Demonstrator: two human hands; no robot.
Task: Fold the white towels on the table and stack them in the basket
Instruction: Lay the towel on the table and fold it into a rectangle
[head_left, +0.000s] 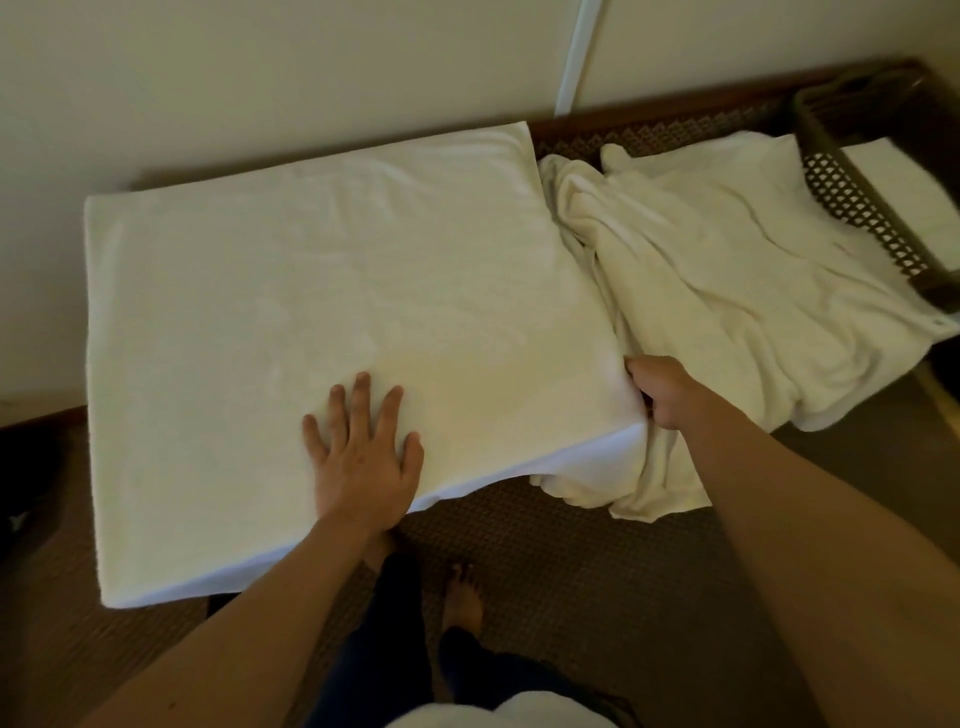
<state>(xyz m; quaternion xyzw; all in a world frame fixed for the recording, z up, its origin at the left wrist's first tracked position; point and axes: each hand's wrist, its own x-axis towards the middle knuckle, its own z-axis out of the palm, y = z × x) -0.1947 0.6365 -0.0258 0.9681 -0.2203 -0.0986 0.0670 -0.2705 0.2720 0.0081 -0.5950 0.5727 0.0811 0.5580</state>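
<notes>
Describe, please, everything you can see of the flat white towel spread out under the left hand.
The flat white towel is soft terry-like cloth, folded into a smooth broad rectangle with a doubled layer showing along its near edge. It lies on the dark woven table, its near-left corner overhanging. The left hand presses flat on it, fingers spread; the right hand pinches its right edge. The crumpled towels touch that side.

White terry towel (311, 291), plain; cream-white rumpled towels (727, 270) beside it; dark brown woven table (545, 551) with diamond lattice (same lattice on the dark brown basket (862, 218)); cream wall (260, 67).
</notes>
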